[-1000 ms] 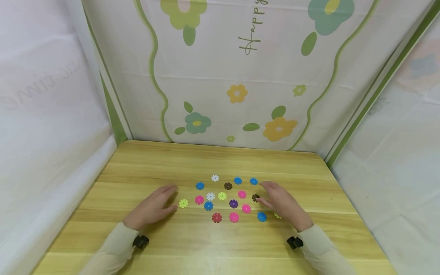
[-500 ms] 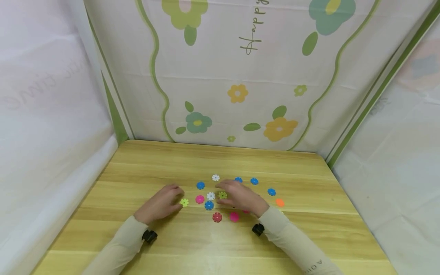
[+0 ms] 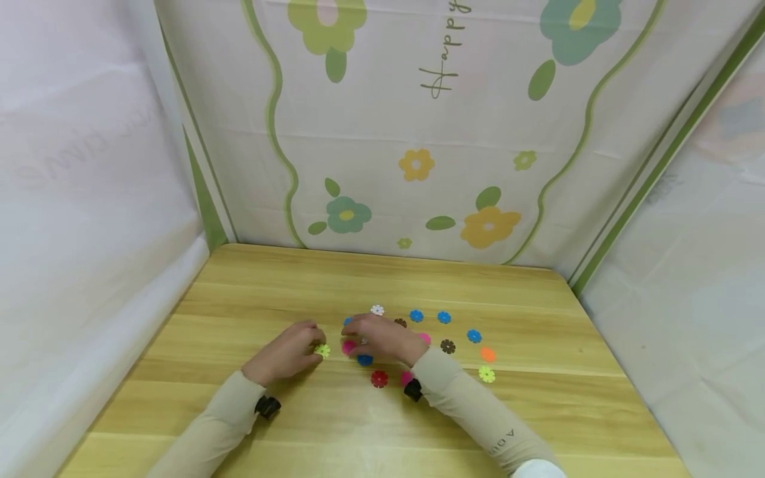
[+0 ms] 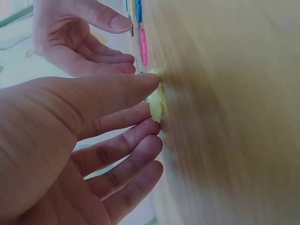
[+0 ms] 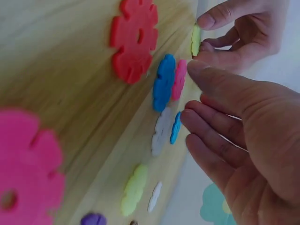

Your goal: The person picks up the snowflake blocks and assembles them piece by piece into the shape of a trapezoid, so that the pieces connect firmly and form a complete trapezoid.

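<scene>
Flat, notched plastic discs in several colours lie spread over the wooden table. My left hand (image 3: 287, 353) is at the leftmost one, a yellow-green disc (image 4: 155, 101), with thumb and index finger at its opposite edges. That disc lies close to the tabletop. My right hand (image 3: 382, 337) hovers over the left part of the spread, its fingers loosely bent and nothing between them. Its thumb tip is close to a pink disc (image 5: 179, 79), beside a blue disc (image 5: 163, 83). The right hand hides some of the discs in the head view.
A red disc (image 3: 379, 379) lies at the front. Toward the right are a dark brown disc (image 3: 447, 346), an orange disc (image 3: 488, 354) and another yellow-green disc (image 3: 487, 374). A white flowered cloth (image 3: 382, 133) hangs behind the table (image 3: 335, 425), with cloth at both sides.
My right hand has swept left from the right end of the discs to the pink one, uncovering discs on the right. My left hand has shifted slightly right, onto the yellow-green disc.
</scene>
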A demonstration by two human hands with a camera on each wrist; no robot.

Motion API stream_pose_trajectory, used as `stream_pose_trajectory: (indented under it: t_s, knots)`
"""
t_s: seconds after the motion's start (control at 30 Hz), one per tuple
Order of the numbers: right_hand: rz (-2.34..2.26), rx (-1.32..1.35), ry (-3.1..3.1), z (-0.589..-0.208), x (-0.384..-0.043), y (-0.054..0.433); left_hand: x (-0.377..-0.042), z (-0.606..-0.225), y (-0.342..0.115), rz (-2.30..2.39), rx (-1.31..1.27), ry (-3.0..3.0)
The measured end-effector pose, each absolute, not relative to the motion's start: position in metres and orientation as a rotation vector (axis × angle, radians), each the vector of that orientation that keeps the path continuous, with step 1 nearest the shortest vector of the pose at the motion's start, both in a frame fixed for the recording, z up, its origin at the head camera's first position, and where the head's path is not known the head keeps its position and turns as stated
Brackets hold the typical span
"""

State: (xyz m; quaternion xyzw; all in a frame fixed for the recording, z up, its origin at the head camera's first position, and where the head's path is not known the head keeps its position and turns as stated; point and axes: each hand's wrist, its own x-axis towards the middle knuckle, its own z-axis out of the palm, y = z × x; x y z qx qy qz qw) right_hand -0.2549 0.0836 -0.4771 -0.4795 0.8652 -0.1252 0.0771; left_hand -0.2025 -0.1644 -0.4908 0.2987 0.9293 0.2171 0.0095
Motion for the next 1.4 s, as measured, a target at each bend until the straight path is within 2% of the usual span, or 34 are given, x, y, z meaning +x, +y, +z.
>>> stream_pose_trajectory:
  t_s: [0.53,0.93,1.4]
  knots:
    - [-0.374,-1.317,2.601,-0.475,-0.26,0.073,-0.21,-0.489,-0.156,0.802,0.864,2.829]
    - [-0.718,-1.236,2.639,-0.471,-0.254,0.105,-0.206,-0.486,-0.15,1.014,0.739,2.756]
    - [-1.285,-1.12,2.584,-0.472,-0.231,0.146,-0.198,-0.482,-0.124,1.57,0.56,2.345]
